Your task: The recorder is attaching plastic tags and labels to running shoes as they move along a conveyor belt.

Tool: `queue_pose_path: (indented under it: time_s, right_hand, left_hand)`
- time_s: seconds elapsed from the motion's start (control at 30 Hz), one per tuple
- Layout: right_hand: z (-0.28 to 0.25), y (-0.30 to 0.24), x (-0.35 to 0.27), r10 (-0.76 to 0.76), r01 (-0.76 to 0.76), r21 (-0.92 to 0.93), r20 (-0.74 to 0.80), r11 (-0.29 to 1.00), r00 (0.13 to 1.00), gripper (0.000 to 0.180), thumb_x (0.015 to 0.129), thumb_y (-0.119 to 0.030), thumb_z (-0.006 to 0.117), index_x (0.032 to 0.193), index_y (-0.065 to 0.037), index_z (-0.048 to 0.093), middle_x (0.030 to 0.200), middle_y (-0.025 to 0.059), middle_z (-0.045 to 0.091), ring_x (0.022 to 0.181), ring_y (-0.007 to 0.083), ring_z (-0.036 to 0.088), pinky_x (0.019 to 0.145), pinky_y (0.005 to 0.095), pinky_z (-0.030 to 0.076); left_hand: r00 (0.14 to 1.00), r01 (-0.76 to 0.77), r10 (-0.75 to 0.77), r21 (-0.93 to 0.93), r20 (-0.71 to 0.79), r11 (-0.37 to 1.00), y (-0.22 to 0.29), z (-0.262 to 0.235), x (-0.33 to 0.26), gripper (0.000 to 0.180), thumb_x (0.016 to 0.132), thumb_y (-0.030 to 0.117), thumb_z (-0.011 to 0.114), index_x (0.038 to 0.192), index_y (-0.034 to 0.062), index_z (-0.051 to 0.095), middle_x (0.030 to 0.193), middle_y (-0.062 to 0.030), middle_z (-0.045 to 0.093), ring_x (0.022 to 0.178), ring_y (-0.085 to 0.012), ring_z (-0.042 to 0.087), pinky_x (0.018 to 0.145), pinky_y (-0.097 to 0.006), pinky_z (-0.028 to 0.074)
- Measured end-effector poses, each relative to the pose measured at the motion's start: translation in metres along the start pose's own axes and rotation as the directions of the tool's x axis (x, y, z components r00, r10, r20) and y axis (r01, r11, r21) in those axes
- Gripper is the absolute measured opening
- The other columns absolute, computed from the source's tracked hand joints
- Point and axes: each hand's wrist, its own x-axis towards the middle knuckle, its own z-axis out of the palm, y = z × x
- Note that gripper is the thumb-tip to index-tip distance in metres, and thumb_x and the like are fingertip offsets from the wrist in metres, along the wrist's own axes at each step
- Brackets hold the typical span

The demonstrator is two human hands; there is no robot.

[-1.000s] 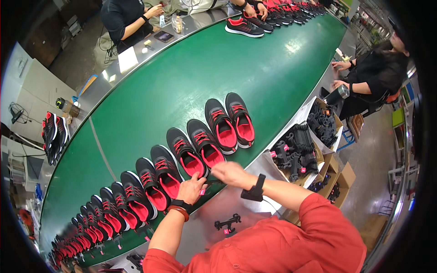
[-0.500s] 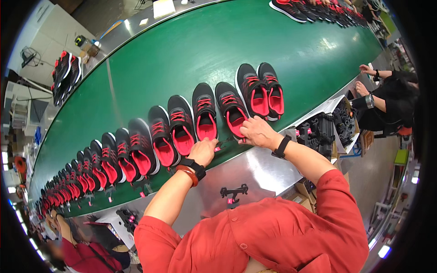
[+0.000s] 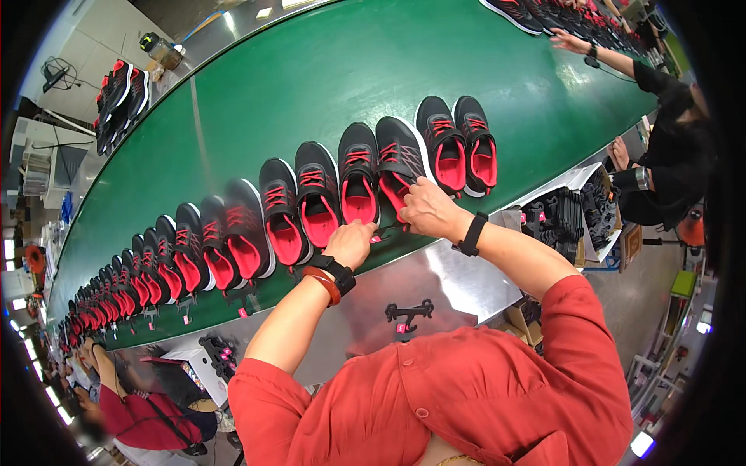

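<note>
My left hand (image 3: 350,243) is closed at the heel of a black sneaker (image 3: 358,165) with a red lining and red laces. Beside it, my right hand (image 3: 429,208) grips the heel of another such sneaker (image 3: 399,146), which tilts to one side. Between my hands, at the heels, shows part of a dark hanger with a pink tag (image 3: 376,238); my fingers hide how it sits. A pair of sneakers (image 3: 441,140) stands close to the right of the tilted one.
A long row of matching sneakers (image 3: 280,203) runs left along the green conveyor belt (image 3: 311,78). A loose black hanger (image 3: 409,312) lies on the metal ledge near me. At right is a box of hangers (image 3: 561,220). Co-workers' hands (image 3: 571,43) are at far right and lower left.
The sneaker in my right hand has tipped onto its side. My view has shifted a little. At the right, a co-worker's hand now reaches over the belt.
</note>
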Motion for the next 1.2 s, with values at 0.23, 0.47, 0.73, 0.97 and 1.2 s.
queue_pose_path:
  time_s: [0.23, 0.47, 0.73, 0.97, 1.2]
  right_hand:
    - [0.012, -0.004, 0.012, 0.033, -0.031, -0.075, 0.015, 0.997, 0.999, 0.014, 0.068, -0.027, 0.066, 0.057, -0.019, 0.064, 0.062, 0.0029, 0.062, 0.066, 0.0211, 0.059, 0.070, 0.0333, 0.036]
    - [0.039, -0.020, -0.005, 0.242, -0.228, 0.153, -0.077, 0.961, 0.967, 0.010, 0.079, -0.019, 0.057, 0.083, -0.011, 0.062, 0.085, 0.0089, 0.061, 0.079, 0.0277, 0.060, 0.067, 0.0390, 0.045]
    - [0.060, -0.087, -0.075, 0.193, -0.093, 0.507, -0.148, 0.857, 0.970, 0.023, 0.078, -0.016, 0.061, 0.098, -0.007, 0.055, 0.094, 0.0143, 0.055, 0.088, 0.0296, 0.058, 0.068, 0.0407, 0.047]
    - [0.064, -0.137, -0.119, 0.127, -0.135, 0.473, 0.049, 0.871, 0.991, 0.031, 0.072, -0.024, 0.067, 0.094, -0.005, 0.056, 0.094, 0.0104, 0.056, 0.088, 0.0281, 0.057, 0.071, 0.0385, 0.047]
    - [0.105, -0.143, -0.123, 0.114, -0.083, 0.429, -0.046, 0.899, 0.992, 0.013, 0.074, -0.018, 0.060, 0.081, -0.008, 0.059, 0.089, 0.0067, 0.057, 0.086, 0.0241, 0.056, 0.066, 0.0356, 0.045]
  left_hand:
    - [0.987, -0.140, 0.121, -0.187, -0.110, 0.972, -0.014, 0.007, -0.002, 0.032, 0.083, -0.002, 0.050, 0.111, 0.0062, 0.062, 0.100, -0.0195, 0.059, 0.095, -0.0382, 0.060, 0.080, -0.044, 0.048]
    - [0.996, -0.082, 0.076, -0.179, -0.040, 0.980, -0.018, 0.027, -0.020, 0.055, 0.076, -0.006, 0.057, 0.126, 0.0165, 0.055, 0.145, -0.0276, 0.030, 0.120, -0.0463, 0.050, 0.097, -0.046, 0.047]
    - [0.987, -0.015, 0.044, 0.188, -0.156, 0.982, -0.003, -0.022, -0.032, 0.053, 0.076, -0.003, 0.053, 0.124, 0.0163, 0.058, 0.128, -0.0131, 0.054, 0.104, -0.0352, 0.062, 0.081, -0.043, 0.053]
    - [0.929, -0.192, 0.217, 0.111, -0.300, 0.975, 0.059, -0.024, 0.022, 0.036, 0.076, 0.001, 0.057, 0.111, 0.0114, 0.064, 0.111, -0.0105, 0.059, 0.094, -0.0336, 0.063, 0.077, -0.041, 0.053]
    - [0.934, -0.246, 0.305, 0.287, -0.186, 0.926, 0.100, 0.004, 0.082, 0.037, 0.081, 0.008, 0.057, 0.118, 0.0071, 0.057, 0.123, -0.0128, 0.056, 0.099, -0.0349, 0.063, 0.079, -0.044, 0.054]
